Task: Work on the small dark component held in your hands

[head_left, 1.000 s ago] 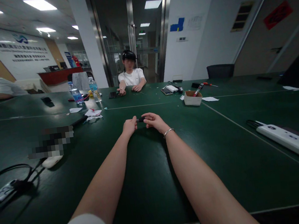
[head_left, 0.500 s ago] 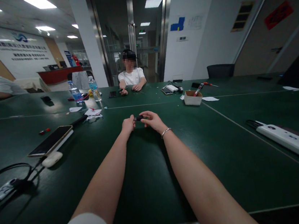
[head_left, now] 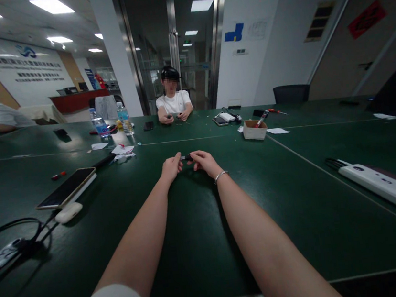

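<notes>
A small black object with a silvery end (head_left: 186, 158) lies level between my two hands, just above the green table (head_left: 200, 225). Its exact kind is too small to make out. My left hand (head_left: 171, 169) pinches its silvery left end between thumb and fingers. On the other end, the fingertips of my right hand (head_left: 206, 163) are closed around the black part. A silver bangle (head_left: 220, 176) circles my right wrist. The fingers hide both ends of the object in part.
To the left lie a phone (head_left: 66, 188), a white rounded case (head_left: 69, 213) and black cables (head_left: 32, 243). Two water bottles (head_left: 98, 123) stand farther off. A small box (head_left: 254, 130) and a white power strip (head_left: 386, 185) are at right. Across sits a person (head_left: 174, 104).
My right fingers have drawn in and curled more tightly on the black part. More of the silvery end shows between my hands. The person opposite has shifted their hands.
</notes>
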Tool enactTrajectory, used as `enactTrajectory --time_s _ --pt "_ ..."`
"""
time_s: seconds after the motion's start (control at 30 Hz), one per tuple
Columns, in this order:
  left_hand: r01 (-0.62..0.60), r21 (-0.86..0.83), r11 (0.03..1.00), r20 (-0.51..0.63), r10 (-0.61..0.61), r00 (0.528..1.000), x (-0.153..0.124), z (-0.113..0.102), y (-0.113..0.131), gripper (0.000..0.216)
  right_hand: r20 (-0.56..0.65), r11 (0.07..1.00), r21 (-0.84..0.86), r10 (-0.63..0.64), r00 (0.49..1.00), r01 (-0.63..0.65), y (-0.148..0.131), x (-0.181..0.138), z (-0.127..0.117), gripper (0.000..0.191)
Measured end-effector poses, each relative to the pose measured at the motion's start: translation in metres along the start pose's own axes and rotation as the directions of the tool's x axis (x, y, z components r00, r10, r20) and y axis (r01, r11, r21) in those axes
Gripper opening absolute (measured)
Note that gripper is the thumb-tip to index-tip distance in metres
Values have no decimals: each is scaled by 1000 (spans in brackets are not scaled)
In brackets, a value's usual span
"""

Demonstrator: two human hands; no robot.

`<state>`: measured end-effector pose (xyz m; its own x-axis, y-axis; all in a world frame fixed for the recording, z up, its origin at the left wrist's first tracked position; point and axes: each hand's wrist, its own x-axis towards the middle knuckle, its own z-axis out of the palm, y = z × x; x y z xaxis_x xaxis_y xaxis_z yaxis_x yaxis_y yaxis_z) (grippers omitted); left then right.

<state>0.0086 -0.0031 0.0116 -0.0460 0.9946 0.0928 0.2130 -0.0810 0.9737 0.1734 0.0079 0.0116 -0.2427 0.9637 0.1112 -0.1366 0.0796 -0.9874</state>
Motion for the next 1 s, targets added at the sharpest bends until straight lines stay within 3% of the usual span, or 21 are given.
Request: enactTrajectory --time_s 0.13,0.7,1.0 --pt "-28 -39 999 21 29 999 1 0 -1 31 1 1000 2 7 1000 -7 -1 -1 0 18" --pt "18 -43 999 45 -16 999 1 0 0 40 26 999 31 16 1000 -16 -2 -3 -1 17" --pt "9 -18 1000 31 -8 999 -1 1 4 31 27 999 51 15 1000 -16 -1 -2 -1 16"
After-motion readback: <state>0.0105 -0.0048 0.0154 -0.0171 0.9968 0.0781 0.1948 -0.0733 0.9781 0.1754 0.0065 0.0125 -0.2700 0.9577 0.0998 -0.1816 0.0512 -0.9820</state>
